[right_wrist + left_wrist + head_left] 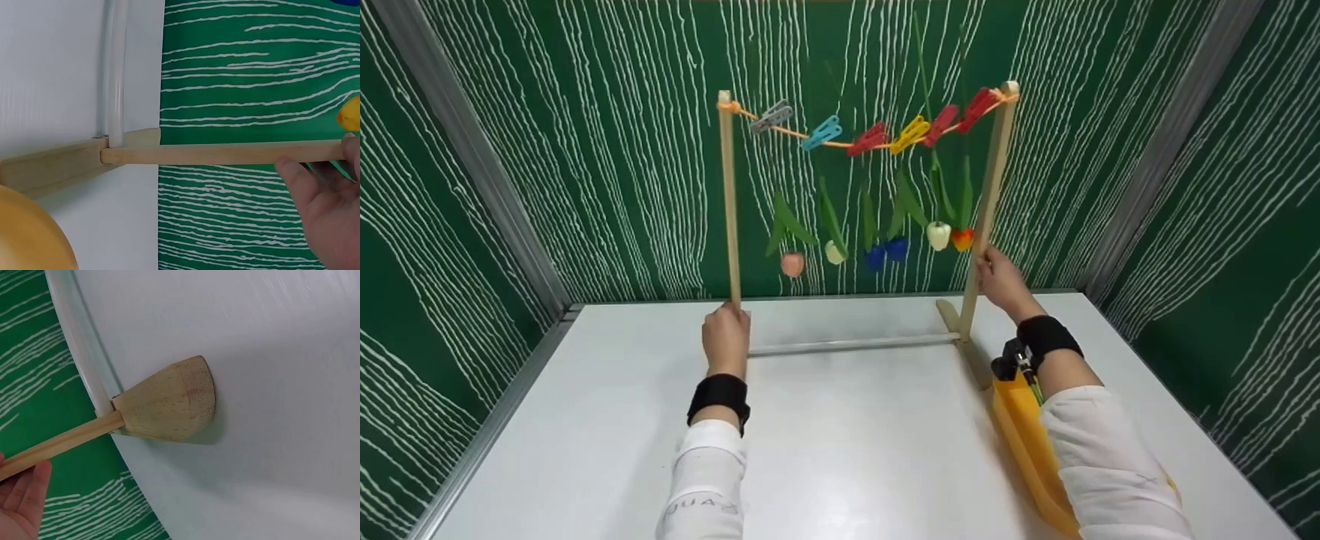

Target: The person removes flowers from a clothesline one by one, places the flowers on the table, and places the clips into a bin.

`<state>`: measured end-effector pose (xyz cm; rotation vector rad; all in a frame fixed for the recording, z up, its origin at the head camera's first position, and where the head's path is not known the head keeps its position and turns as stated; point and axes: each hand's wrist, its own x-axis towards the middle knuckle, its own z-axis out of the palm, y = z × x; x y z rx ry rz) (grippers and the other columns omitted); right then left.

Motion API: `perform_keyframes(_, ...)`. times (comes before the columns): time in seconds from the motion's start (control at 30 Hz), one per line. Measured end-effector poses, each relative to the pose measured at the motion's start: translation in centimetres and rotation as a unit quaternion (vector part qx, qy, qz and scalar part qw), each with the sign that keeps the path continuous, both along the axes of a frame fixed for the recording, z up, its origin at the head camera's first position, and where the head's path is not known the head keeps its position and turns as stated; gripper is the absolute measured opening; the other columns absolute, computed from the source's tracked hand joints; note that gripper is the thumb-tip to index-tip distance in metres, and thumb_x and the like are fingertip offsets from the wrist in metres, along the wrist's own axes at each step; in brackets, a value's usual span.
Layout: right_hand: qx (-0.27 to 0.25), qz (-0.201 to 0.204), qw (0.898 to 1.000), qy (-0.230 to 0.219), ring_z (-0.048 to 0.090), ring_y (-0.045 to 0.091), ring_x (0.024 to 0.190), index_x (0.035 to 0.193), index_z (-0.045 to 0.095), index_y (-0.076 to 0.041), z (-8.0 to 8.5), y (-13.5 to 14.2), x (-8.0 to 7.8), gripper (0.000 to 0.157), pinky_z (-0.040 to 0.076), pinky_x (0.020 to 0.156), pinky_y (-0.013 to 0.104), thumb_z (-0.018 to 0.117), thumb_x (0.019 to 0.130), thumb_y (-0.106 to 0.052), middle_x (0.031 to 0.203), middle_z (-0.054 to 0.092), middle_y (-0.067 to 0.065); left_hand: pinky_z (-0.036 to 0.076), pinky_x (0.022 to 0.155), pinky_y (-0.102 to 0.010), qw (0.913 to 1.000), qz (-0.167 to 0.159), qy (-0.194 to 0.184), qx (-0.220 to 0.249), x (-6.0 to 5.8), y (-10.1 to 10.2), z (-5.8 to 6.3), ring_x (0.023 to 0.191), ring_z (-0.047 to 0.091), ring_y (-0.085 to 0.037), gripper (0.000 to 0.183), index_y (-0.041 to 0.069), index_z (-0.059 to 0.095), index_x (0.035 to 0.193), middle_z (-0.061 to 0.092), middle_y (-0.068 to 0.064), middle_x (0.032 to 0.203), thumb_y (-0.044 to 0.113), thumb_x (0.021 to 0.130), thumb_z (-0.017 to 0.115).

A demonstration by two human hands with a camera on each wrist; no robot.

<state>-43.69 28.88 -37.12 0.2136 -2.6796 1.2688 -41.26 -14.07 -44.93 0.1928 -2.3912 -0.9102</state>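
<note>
A wooden rack stands on the table, with an orange cord strung between its left post (730, 202) and right post (994, 172). My left hand (726, 334) grips the left post low down; in the left wrist view its fingers (34, 495) lie at the post above a wooden foot (169, 402). Higher up, my right hand (1003, 279) holds the right post between thumb and fingers. Along the cord sit several clothespins, including a blue clothespin (822, 133) and a yellow clothespin (910, 135). Artificial tulips hang upside down below them, among them a pink tulip (793, 264) and a blue tulip (874, 258).
A white bar (855, 345) joins the rack's feet near the back edge of the white table (870, 450). Under my right forearm stands a yellow container (1024, 450), partly hidden by the sleeve, with a green stem in it. Green walls with white lines surround the table.
</note>
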Motion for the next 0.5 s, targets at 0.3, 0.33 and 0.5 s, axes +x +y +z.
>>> perform_keyframes(0.3, 0.009, 0.011, 0.999, -0.032, 0.05, 0.032, 0.099, 0.117, 0.043, 0.01, 0.0, -0.4, 1.1, 0.032, 0.048, 0.089, 0.046, 0.03, 0.104, -0.016, 0.104, 0.048, 0.022, 0.052, 0.065, -0.044, 0.9997, -0.025, 0.001, -0.005, 1.1, -1.7, -0.1, 0.075, 0.067, -0.034, 0.018, -0.006, 0.068, 0.092, 0.069, -0.021, 0.08, 0.007, 0.091, 0.056)
perform_keyframes(0.33, 0.011, 0.013, 0.999, -0.031, 0.051, 0.032, 0.101, 0.118, 0.043, 0.01, 0.0, -0.5, 1.3, 0.033, 0.048, 0.09, 0.045, 0.031, 0.104, -0.017, 0.105, 0.049, 0.022, 0.052, 0.065, -0.045, 0.9996, -0.027, 0.002, -0.006, 1.2, -1.9, -0.1, 0.075, 0.067, -0.034, 0.018, -0.006, 0.068, 0.092, 0.069, -0.022, 0.08, 0.007, 0.09, 0.056)
perform_keyframes(0.5, 0.016, 0.019, 0.999, -0.033, 0.051, 0.037, 0.115, 0.123, 0.043, 0.01, 0.3, -0.5, 2.3, 0.036, 0.047, 0.093, 0.047, 0.033, 0.103, -0.018, 0.112, 0.05, 0.025, 0.052, 0.062, -0.045, 0.9994, -0.033, 0.011, -0.009, 1.5, -2.5, -0.2, 0.07, 0.066, -0.034, 0.017, -0.006, 0.069, 0.09, 0.068, -0.021, 0.076, 0.006, 0.089, 0.057)
